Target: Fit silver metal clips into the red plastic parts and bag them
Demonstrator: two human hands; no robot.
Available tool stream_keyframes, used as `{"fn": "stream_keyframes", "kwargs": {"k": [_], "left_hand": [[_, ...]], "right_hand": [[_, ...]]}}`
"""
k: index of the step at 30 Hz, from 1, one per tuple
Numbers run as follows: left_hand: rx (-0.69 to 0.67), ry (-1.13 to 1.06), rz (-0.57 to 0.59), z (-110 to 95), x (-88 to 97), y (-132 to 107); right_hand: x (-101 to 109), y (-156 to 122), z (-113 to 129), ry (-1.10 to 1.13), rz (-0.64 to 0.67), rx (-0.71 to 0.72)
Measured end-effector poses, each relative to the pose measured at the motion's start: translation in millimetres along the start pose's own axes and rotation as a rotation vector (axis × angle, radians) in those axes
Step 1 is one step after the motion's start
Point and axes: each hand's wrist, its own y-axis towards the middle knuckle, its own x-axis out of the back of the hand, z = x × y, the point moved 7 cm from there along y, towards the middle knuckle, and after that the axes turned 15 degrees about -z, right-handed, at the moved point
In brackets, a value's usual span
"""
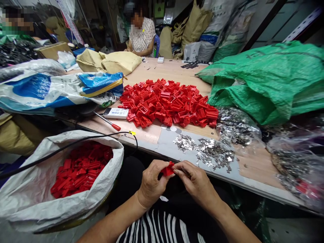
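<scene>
My left hand (152, 182) and my right hand (196, 182) meet just below the table's near edge, both pinched on one small red plastic piece (168, 169). A big heap of the same red plastic pieces (169, 103) lies on the wooden table (162, 72) ahead. Small silver metal bits (205, 152) are scattered on a grey sheet close to my right hand. A white sack (30, 195) at my left holds more red pieces (81, 168).
A green bag (268, 79) lies at the right, with clear bags of metal parts (296, 162) in front of it. Blue-white sacks (58, 89), a red-handled screwdriver (107, 122) and a white device (116, 113) lie left. A black cable (76, 141) crosses the sack. A person sits at the far end.
</scene>
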Motion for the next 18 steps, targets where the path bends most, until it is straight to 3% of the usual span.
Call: {"fn": "stream_keyframes", "kwargs": {"k": [7, 12, 18], "left_hand": [[0.008, 0.017, -0.017, 0.5, 1.4, 2.8], [-0.017, 0.034, -0.016, -1.0, 0.0, 2.6], [-0.063, 0.055, -0.003, -4.0, -2.4, 0.9]], "right_hand": [[5.6, -2.1, -6.1, -0.031, -0.085, -0.101], [4.8, -3.5, -2.6, -0.15, -0.068, -0.135], [3.1, 0.8, -2.8, -0.134, -0.056, -0.221]]}}
